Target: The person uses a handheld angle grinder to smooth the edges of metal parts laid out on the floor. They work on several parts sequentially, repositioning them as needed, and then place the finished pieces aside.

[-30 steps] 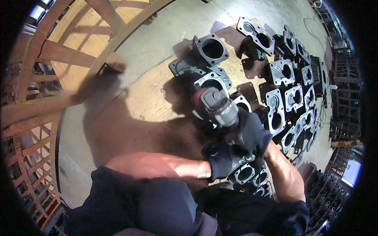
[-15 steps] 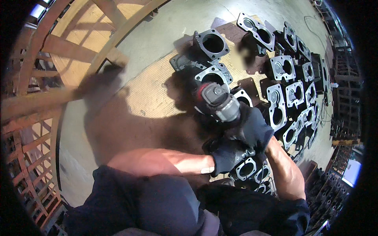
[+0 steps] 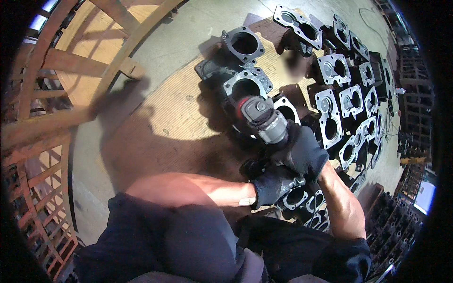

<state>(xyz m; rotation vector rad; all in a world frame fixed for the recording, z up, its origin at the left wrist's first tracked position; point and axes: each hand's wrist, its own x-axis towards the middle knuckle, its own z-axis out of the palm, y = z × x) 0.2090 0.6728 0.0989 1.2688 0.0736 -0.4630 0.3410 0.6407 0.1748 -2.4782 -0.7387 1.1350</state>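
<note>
A grey angle grinder (image 3: 269, 121) with a red ring near its head points up and left. Wrapped around its body is my right hand (image 3: 304, 150), in a dark work glove. My left hand (image 3: 276, 187), gloved too, is closed at the tool's rear end, just below the right; part of its grip is hidden. Just beyond the grinder's head stands a metal casting (image 3: 244, 80) with a bright flange and a round bore. Another flanged casting (image 3: 289, 109) lies partly behind the tool. Whether the grinder touches either one cannot be made out.
Several castings (image 3: 330, 120) with machined faces stand in rows to the right, more (image 3: 296, 198) below my hands. They rest on a ribbed tan sheet (image 3: 163, 118). A brown slatted frame (image 3: 80, 61) borders the left. Dark racks (image 3: 417, 104) line the far right.
The castings and sheet appear slightly higher and further left. Both hands and the grinder keep nearly the same place in the picture, with the grip unchanged.
</note>
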